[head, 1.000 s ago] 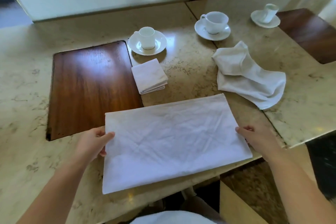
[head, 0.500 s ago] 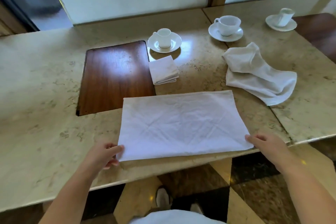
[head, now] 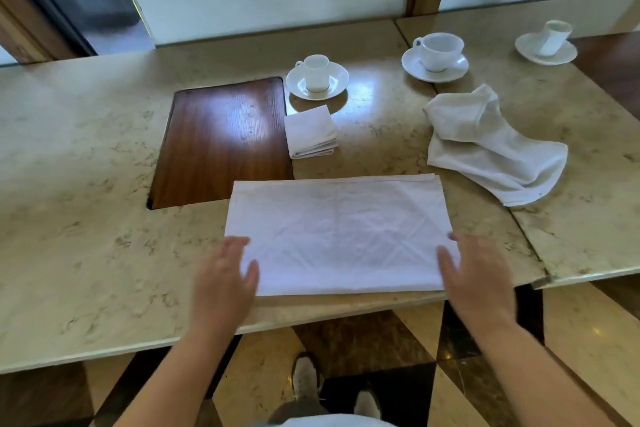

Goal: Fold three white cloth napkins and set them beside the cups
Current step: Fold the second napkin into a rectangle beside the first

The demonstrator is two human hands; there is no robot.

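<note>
A white napkin [head: 341,232] folded into a long rectangle lies flat near the marble table's front edge. My left hand [head: 225,274] lies with straight fingers over its near left corner; my right hand [head: 474,274] does the same at its near right corner, both blurred. A small folded napkin [head: 310,132] sits just in front of the left cup and saucer [head: 317,77]. A crumpled napkin [head: 491,146] lies in front of the middle cup and saucer [head: 435,54]. A third cup and saucer [head: 549,42] stands at the far right.
A dark wooden inlay [head: 221,139] is set in the marble table [head: 86,218] left of the napkins; another [head: 613,66] shows at the right edge. A seam splits the two tabletops. White wall panels rise behind. My shoes [head: 304,378] show on the floor below.
The napkin now looks narrower front to back, its near edge well on the table. Both hands went from pinching the near corners to lying flat over them.
</note>
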